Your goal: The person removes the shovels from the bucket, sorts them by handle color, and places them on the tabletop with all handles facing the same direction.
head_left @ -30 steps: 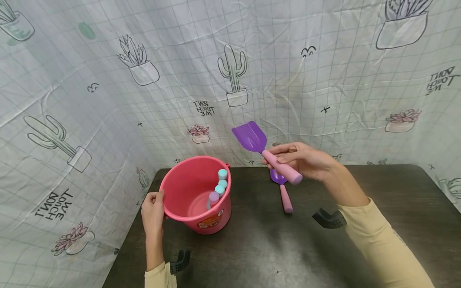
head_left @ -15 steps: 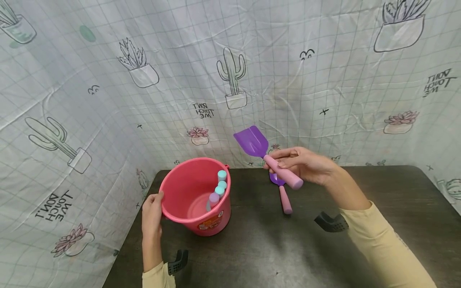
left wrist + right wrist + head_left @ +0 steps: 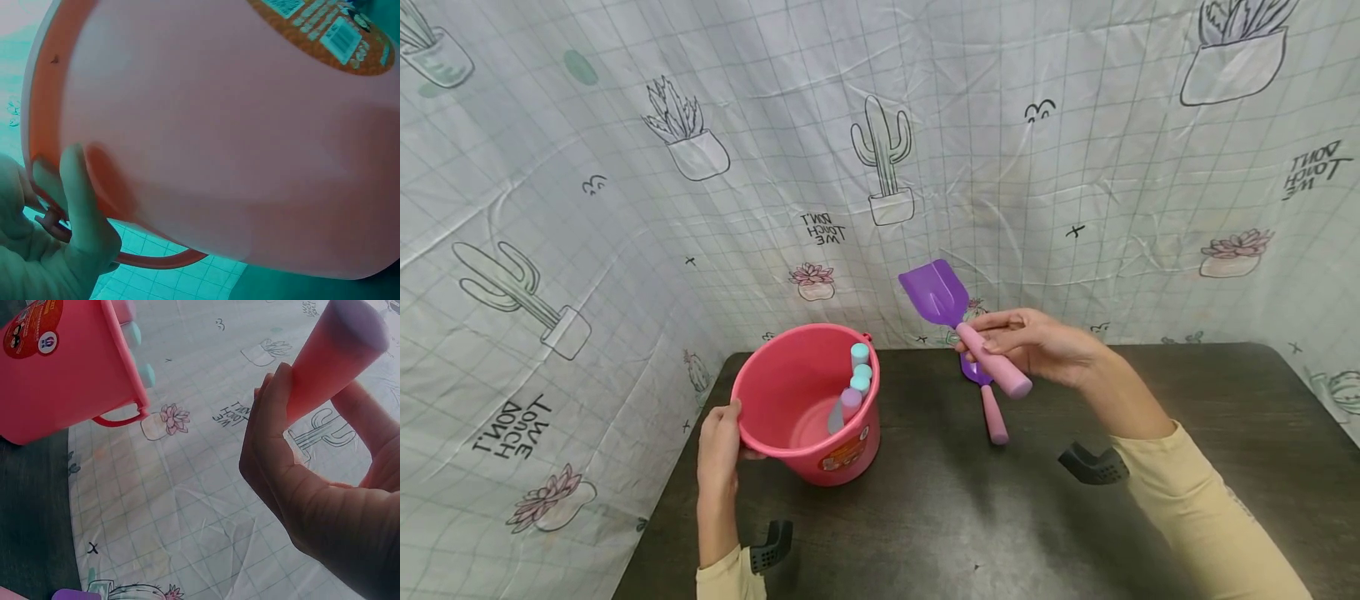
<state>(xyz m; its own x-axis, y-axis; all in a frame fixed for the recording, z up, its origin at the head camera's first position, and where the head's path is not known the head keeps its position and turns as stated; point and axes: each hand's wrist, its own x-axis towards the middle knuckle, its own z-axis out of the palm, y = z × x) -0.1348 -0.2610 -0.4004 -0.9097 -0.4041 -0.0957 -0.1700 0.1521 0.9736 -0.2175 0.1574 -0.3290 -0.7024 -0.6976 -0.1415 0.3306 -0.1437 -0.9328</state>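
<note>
My left hand [image 3: 718, 442] grips the near-left rim of a pink bucket [image 3: 775, 392], tilting it. In the left wrist view, the fingers [image 3: 78, 187] lie on the outside of the bucket wall [image 3: 175, 125], by the bucket handle [image 3: 156, 261]. Several round handle ends [image 3: 861, 375], turquoise and mauve, stick up along the bucket's right inner side. To the right of the bucket my right hand [image 3: 1030, 342] pinches a toy shovel [image 3: 934, 292] by its pink handle, its purple blade raised up and left. In the right wrist view, fingers and thumb hold the pink handle [image 3: 334, 356].
A second purple toy shovel [image 3: 995, 417] with a pink handle lies on the dark table [image 3: 940, 517], partly hidden behind the right hand. A cactus-print cloth [image 3: 977, 183] hangs close behind the table and along its left. Black mounts [image 3: 1093, 464] sit at both wrists.
The held shovel has moved slightly right and down, its blade turned a little more upright. The bucket has shifted slightly under my left hand, and the handle ends inside it have moved a little.
</note>
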